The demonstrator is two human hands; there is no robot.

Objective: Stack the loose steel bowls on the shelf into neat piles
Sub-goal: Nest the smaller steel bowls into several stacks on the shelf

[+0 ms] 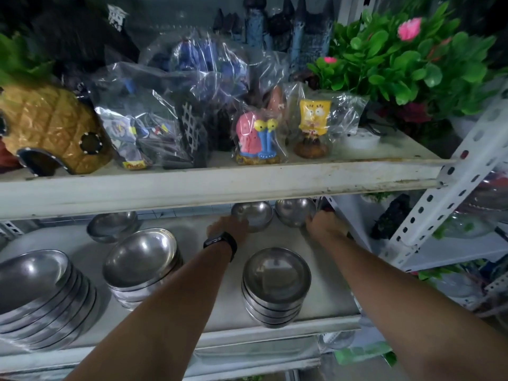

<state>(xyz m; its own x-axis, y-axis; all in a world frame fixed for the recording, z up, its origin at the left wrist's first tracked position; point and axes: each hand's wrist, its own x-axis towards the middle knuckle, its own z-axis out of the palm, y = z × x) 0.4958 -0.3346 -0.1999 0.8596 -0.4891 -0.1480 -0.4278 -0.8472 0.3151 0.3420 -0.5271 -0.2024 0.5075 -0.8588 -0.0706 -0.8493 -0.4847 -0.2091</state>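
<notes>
So both arms are reaching to the back of the shelf (189, 232), where two loose bowls sit side by side, close together, right way up, tucked under the upper shelf (220, 185). The left hand (228, 226), the one with the watch (220, 243), is at the near edge of the left bowl (253, 215), and the right hand (325, 225) is against the right side of the right bowl (295, 213). It's dark back there and the fingers are mostly hidden, so I honestly can't tell if either hand is pinching a rim or just has its fingers lying against the steel. There are three piles up front already: a big leaning one on the left (41, 292), a middle one (141, 266) that's also tipped, and a tidier one on the right (276, 284). There's also one more bowl (114, 225) back left, possibly two nested. Handling-wise I'd guess these are thin steel: light, stiff, not fragile, but smooth and slippery, and noisy if dropped. I'd take each by the rim, thumb inside and fingers under the outer curve, since the round sides give nothing to hold. Then drop them level into a pile so they nest instead of skating off like those tilted ones.
</notes>
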